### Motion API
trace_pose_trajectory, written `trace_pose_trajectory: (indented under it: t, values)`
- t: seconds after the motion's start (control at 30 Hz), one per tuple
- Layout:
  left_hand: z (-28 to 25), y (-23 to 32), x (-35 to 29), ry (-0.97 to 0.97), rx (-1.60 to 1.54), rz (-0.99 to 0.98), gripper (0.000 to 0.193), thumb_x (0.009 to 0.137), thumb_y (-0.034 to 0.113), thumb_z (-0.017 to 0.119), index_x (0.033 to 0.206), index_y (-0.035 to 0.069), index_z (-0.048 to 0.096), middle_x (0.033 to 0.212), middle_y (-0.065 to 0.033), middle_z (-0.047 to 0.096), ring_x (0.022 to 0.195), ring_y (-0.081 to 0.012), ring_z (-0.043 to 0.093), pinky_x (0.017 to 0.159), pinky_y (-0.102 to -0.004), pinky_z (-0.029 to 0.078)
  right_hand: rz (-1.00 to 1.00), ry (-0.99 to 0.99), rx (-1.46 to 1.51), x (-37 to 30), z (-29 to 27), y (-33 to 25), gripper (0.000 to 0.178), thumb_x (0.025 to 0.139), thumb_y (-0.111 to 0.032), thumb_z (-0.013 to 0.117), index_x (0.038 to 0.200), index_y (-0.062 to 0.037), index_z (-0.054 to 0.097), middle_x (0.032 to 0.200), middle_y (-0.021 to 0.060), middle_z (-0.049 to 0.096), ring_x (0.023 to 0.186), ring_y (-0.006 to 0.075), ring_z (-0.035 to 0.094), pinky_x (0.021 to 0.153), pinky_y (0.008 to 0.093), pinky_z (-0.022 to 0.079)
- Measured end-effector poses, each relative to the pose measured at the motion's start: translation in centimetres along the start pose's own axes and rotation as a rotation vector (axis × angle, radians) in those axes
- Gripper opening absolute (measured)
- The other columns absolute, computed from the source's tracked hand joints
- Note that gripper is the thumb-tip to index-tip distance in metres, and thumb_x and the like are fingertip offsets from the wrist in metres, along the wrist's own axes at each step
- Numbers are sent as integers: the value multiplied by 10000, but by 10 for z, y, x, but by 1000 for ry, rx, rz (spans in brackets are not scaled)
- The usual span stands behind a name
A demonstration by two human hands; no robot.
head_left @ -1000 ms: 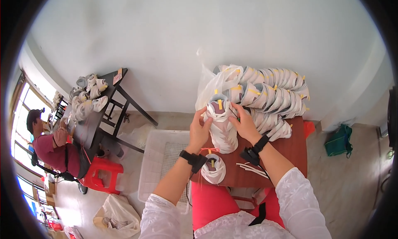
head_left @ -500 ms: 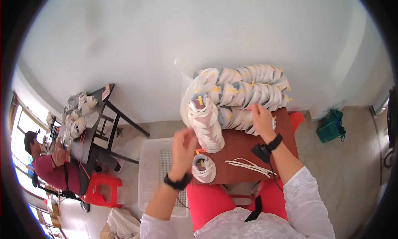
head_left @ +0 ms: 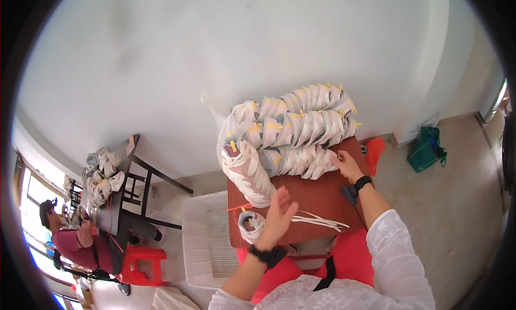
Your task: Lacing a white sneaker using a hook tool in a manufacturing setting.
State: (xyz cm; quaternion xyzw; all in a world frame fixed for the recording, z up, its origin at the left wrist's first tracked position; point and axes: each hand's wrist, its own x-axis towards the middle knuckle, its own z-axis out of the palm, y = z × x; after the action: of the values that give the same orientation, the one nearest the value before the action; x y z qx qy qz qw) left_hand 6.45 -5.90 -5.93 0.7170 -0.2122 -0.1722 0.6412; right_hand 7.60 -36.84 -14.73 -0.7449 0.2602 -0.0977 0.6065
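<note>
Long rows of nested white and pinkish shoe uppers [head_left: 301, 128] with yellow tabs lie on the brown table [head_left: 301, 189]. My right hand [head_left: 349, 167] is at the right end of the nearest row, its fingers closed on the end shoe upper [head_left: 322, 164]; the fingertips are partly hidden. Above the table's front part is my left hand [head_left: 279, 213], empty, with its fingers apart. Beside it, a single shoe upper [head_left: 250, 226] stands at the front left, near a stacked column of uppers [head_left: 247, 175]. White laces [head_left: 320, 221] lie to the right of my left hand.
A white plastic crate [head_left: 196, 234] sits left of the table. Farther left, a person [head_left: 80, 245] works at a dark table [head_left: 115, 213] bearing shoes, with a red stool [head_left: 145, 264] nearby. A green bag [head_left: 426, 150] rests on the floor at right.
My left hand has moved right, over the table, and its fingers have spread. My right hand has moved along the nearest row to its right end. The view has shifted slightly.
</note>
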Motion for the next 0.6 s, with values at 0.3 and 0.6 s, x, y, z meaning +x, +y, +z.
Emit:
trace_pose_trajectory:
  t: [0.3, 0.6]
  values:
    - [15, -62, 148, 580, 176, 6, 704, 860, 120, 569, 1385, -109, 160, 1391, -305, 313, 1294, -381, 347, 1058, -396, 304, -80, -36, -92, 0, 13, 4, 774, 777, -396, 729, 1330, 20, 382, 1203, 192, 551, 1096, 263, 548, 932, 335, 429]
    - [18, -68, 156, 503, 3, -231, 490, 894, 159, 498, 1289, -102, 369, 1081, -193, 563, 927, -246, 543, 822, -333, 432, -117, 19, -106, -33, -10, -7, 654, 716, -398, 765, 1188, -46, 478, 1093, 159, 611, 998, 258, 599, 869, 338, 459]
